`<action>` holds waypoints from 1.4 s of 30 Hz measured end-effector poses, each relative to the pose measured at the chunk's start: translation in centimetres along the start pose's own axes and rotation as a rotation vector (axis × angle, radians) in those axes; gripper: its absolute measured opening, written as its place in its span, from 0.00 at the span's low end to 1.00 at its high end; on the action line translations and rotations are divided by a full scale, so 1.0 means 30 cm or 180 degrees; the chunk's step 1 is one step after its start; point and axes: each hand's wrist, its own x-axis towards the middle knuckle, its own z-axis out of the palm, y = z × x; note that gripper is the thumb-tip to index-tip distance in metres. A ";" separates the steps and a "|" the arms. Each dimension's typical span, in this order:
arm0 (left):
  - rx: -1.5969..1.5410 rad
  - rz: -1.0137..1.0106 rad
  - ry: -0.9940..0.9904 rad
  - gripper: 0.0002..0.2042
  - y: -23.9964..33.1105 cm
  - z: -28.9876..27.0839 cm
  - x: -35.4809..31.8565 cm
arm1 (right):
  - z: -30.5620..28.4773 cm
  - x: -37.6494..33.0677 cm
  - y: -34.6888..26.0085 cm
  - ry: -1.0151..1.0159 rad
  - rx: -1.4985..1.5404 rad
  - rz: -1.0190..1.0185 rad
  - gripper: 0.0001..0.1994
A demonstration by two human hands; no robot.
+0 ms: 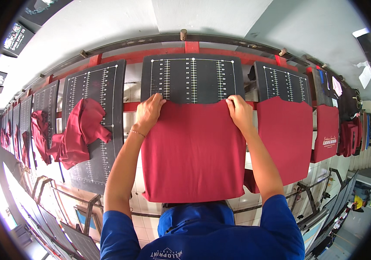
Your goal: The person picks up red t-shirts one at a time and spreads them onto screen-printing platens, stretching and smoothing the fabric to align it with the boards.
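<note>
1. L hand (148, 113) & R hand (240, 113): set well apart, 1 at each upper corner of the centre red garment (194, 151); fingers of both curled closed on its top edge, thumbs turned inward; thin bracelet (138, 132) on L wrist.

2. Centre red garment: on the centre board (193, 80), directly in front of the person; covers the board's lower part; top edge dips slightly btwn the 2 hands; faint vertical creases down the middle; bottom edge near the blue shirt (220, 242) worn by the person.

3. Centre board: dark, w/ white ruled scales & white corner dots; upper part bare above the garment.

4. L side: next dark board (94, 82) w/ similar scales, bearing a crumpled red garment (78, 134), bunched & twisted; more boards w/ red cloth recede farther L.

5. R side: adjacent dark board (283, 82) w/ a smooth red garment (286, 138) lying flat over its lower part; beyond it, a red garment w/ white print (325, 134).

6. Background: red bar (164, 50) behind the boards; dark rail w/ wooden pegs (183, 34) above it.
</note>
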 end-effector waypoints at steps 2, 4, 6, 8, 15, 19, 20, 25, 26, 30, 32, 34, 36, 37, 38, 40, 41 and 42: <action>0.0002 0.0118 -0.0025 0.10 -0.026 0.007 0.050 | 0.022 0.043 0.019 0.0090 -0.0069 -0.0087 0.07; 0.0032 0.0198 -0.0036 0.11 -0.041 0.011 0.081 | 0.035 0.064 0.031 0.0077 -0.0133 -0.0108 0.07; 0.0024 0.0214 -0.0079 0.11 -0.053 0.012 0.092 | 0.038 0.074 0.028 0.0037 -0.0191 -0.0096 0.07; 0.0031 0.0216 -0.0110 0.10 -0.059 0.014 0.098 | 0.041 0.082 0.027 0.0030 -0.0215 -0.0098 0.08; 0.0025 0.0215 -0.0116 0.10 -0.069 0.020 0.114 | 0.046 0.096 0.030 0.0037 -0.0212 -0.0084 0.08; 0.0040 0.0184 -0.0139 0.09 -0.077 0.023 0.117 | 0.047 0.104 0.024 0.0055 -0.0215 -0.0091 0.08; 0.0034 0.0183 -0.0140 0.09 -0.076 0.022 0.118 | 0.048 0.105 0.025 0.0053 -0.0232 -0.0091 0.08; 0.0012 0.0297 -0.0008 0.10 -0.070 0.021 0.123 | 0.053 0.113 0.028 0.0203 -0.0310 -0.0184 0.08; 0.0072 0.0148 -0.0146 0.10 -0.065 0.018 0.123 | 0.052 0.113 0.025 0.0097 -0.0301 -0.0079 0.07; 0.0552 0.0066 0.0137 0.13 0.023 0.012 0.079 | 0.024 0.106 -0.038 0.0249 -0.0563 -0.0144 0.09; 0.0430 0.0363 0.0075 0.22 0.103 0.006 0.010 | 0.018 0.077 -0.117 0.0354 -0.0490 -0.0420 0.17; 0.0096 0.0999 -0.0637 0.32 0.140 0.024 -0.091 | -0.004 0.011 -0.205 -0.0825 -0.0443 -0.0753 0.26; 0.0400 0.0598 -0.0729 0.33 0.115 0.025 -0.113 | 0.005 -0.037 -0.175 -0.0759 -0.1109 -0.0913 0.31; 0.0567 0.0194 -0.0529 0.32 0.073 0.003 -0.106 | -0.021 -0.009 -0.122 -0.0747 -0.1554 -0.0523 0.32; 0.0918 -0.0364 -0.0407 0.33 0.032 -0.018 -0.098 | -0.053 0.008 -0.048 -0.0481 -0.1870 0.0153 0.31; 0.0497 -0.0766 0.0396 0.29 -0.054 -0.008 -0.170 | -0.109 -0.029 0.115 -0.0035 -0.1374 0.0942 0.31; -0.0078 -0.0892 0.0554 0.28 -0.077 -0.009 -0.234 | -0.142 -0.075 0.120 0.0045 -0.0616 0.1089 0.30; -0.0951 -0.1599 0.0282 0.29 -0.062 -0.022 -0.308 | -0.178 -0.119 0.054 -0.0089 0.0260 0.1476 0.29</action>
